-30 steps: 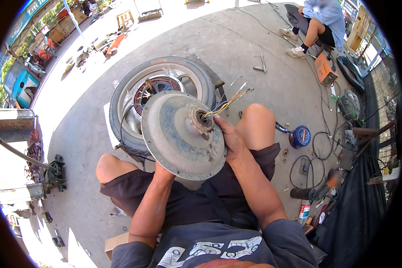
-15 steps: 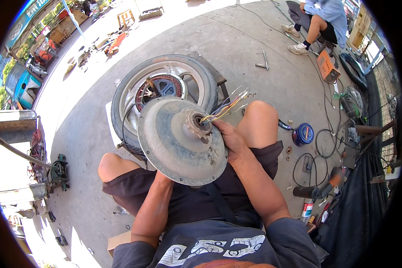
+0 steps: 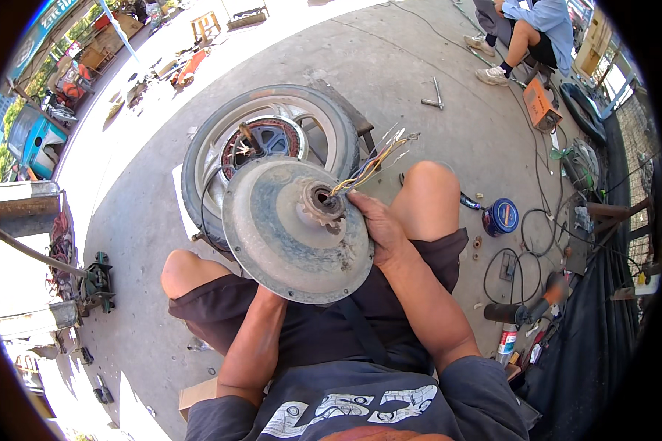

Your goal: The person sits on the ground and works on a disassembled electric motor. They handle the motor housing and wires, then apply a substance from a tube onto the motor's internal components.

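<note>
I hold a round, dusty grey metal motor cover point(image 3: 287, 235) tilted above my lap, with a small sprocket point(image 3: 322, 208) at its centre. A bundle of coloured wires point(image 3: 375, 158) sticks out of its centre hole toward the upper right. My right hand point(image 3: 379, 228) grips the cover's right edge, fingers close to the sprocket. My left forearm runs up under the cover; the left hand is hidden behind it. Just beyond the cover, a tyred hub wheel point(image 3: 265, 140) with its copper windings exposed lies flat on a low stand.
My bare knees point(image 3: 426, 191) flank the cover. A blue round tin point(image 3: 502, 217), black cables point(image 3: 522, 257), a spray can point(image 3: 506, 342) and small tools lie on the concrete at right. A wrench point(image 3: 434, 95) lies farther off. Another person sits at top right point(image 3: 529, 29).
The cover has shifted slightly left and tilted more toward me. My right hand has slid along its right edge near the sprocket.
</note>
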Demonstrator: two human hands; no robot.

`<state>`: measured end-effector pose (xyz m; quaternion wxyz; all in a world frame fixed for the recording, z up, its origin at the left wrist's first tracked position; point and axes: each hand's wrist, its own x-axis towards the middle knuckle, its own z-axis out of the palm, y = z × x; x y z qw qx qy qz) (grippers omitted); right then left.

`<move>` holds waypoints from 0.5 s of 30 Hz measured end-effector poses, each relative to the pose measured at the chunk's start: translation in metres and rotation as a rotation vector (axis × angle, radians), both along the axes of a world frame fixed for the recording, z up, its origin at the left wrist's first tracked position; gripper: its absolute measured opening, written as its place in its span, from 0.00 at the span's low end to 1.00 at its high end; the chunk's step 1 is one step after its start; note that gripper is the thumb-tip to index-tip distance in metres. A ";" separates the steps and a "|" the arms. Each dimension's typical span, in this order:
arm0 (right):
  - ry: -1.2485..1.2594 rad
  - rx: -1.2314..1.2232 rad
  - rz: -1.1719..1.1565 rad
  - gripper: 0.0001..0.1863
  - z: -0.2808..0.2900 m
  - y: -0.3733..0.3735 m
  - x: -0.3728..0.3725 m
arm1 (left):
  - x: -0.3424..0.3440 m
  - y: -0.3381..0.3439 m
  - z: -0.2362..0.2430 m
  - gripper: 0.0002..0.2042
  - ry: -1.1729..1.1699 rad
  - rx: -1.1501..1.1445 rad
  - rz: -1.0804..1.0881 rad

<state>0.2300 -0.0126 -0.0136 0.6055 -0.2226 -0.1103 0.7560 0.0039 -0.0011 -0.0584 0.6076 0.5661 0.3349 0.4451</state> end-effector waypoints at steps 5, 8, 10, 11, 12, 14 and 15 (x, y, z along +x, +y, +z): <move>0.094 0.008 0.037 0.21 -0.010 0.005 -0.001 | 0.009 -0.001 0.015 0.27 -0.158 -0.152 0.035; 0.203 0.030 0.095 0.21 -0.019 0.008 0.000 | 0.016 0.000 0.026 0.27 -0.312 -0.276 0.066; 0.277 0.032 0.126 0.22 -0.019 0.009 0.001 | 0.023 -0.001 0.038 0.26 -0.426 -0.328 0.075; 0.311 0.026 0.134 0.22 -0.018 0.008 0.000 | 0.027 -0.002 0.044 0.25 -0.477 -0.345 0.072; 0.345 0.021 0.141 0.22 -0.017 0.008 0.000 | 0.030 -0.003 0.048 0.24 -0.529 -0.361 0.069; 0.374 0.025 0.163 0.22 -0.012 0.006 0.001 | 0.036 -0.005 0.052 0.23 -0.457 -0.329 0.105; 0.389 0.029 0.172 0.22 -0.010 0.005 0.002 | 0.038 -0.005 0.053 0.22 -0.419 -0.312 0.121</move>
